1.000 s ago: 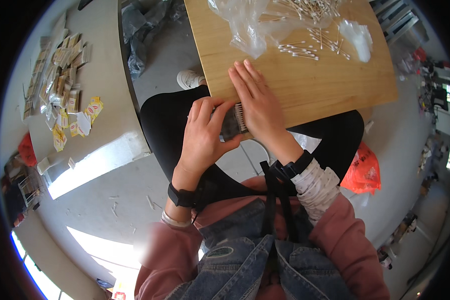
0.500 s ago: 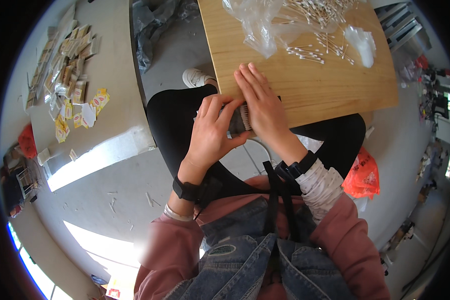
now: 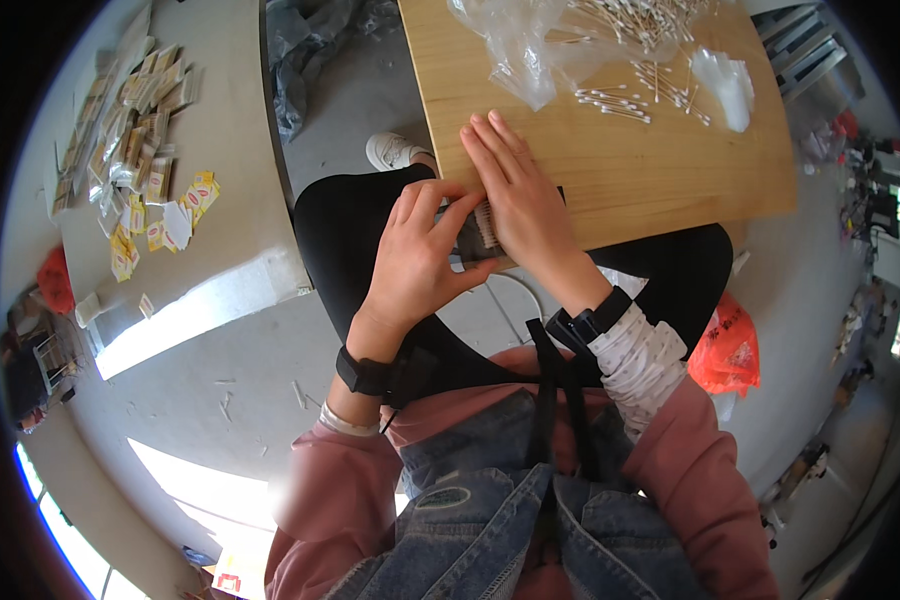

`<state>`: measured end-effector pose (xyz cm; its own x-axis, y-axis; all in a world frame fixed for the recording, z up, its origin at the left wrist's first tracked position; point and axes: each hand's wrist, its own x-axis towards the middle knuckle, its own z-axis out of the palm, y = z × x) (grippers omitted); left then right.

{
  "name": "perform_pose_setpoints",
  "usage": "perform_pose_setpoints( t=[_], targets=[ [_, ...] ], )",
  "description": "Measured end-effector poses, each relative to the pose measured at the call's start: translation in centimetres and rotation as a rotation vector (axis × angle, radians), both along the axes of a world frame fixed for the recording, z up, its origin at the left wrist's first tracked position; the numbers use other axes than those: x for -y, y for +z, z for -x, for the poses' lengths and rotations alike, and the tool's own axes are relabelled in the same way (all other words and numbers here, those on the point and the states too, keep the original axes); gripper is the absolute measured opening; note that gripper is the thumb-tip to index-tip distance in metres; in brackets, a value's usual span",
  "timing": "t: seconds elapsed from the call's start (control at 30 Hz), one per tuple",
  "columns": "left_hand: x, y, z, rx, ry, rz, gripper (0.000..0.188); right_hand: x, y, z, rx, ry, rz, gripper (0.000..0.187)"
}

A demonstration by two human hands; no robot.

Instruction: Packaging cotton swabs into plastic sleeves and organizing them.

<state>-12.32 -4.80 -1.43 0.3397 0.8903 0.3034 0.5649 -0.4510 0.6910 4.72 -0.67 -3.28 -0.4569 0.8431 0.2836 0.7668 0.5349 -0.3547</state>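
At the near left corner of the wooden table, my left hand (image 3: 410, 250) curls its fingers and thumb around a small clear packet (image 3: 467, 243) with a row of pale cotton swabs (image 3: 485, 226) showing in it. My right hand (image 3: 526, 205) lies over the packet's right part, its fingers stretched out together toward the far side. That palm hides much of the packet, and a small dark edge pokes out beyond it. Farther back on the tabletop lie a heap of loose cotton swabs (image 3: 635, 28) and a few apart from it (image 3: 615, 104).
A crumpled clear bag (image 3: 520, 60) and a white plastic wrap (image 3: 725, 88) rest on the wooden table (image 3: 670, 180). The grey table (image 3: 232, 180) at left holds packed swabs (image 3: 140, 140) and yellow-white labels (image 3: 200, 196). A red bag (image 3: 725, 345) sits at right.
My right hand's fingertips have slid slightly farther away and to the left. My left hand has shifted a little leftward, still on the packet.
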Motion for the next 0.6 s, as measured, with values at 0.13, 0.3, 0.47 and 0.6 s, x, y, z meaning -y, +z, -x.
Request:
perform_pose_setpoints(
  t=[0.13, 0.3, 0.47, 0.6],
  targets=[
    [0.2, 0.1, 0.2, -0.007, 0.027, 0.046, 0.062, 0.4, 0.0, 0.3, 0.005, -0.011, 0.005, 0.054],
    [0.2, -0.5, -0.6, 0.010, 0.062, 0.015, 0.060, 0.7, 0.1, 0.6, -0.044, -0.062, 0.051, 0.057],
    [0.3, -0.2, 0.0, -0.006, 0.077, -0.025, 0.054, 1.5, 0.2, 2.3, -0.349, -0.002, 0.126, 0.062],
    [0.4, -0.1, -0.1, -0.020, 0.075, -0.035, 0.058, 1.5, -0.2, 2.3, -0.522, 0.021, 0.172, 0.053]
  ],
)
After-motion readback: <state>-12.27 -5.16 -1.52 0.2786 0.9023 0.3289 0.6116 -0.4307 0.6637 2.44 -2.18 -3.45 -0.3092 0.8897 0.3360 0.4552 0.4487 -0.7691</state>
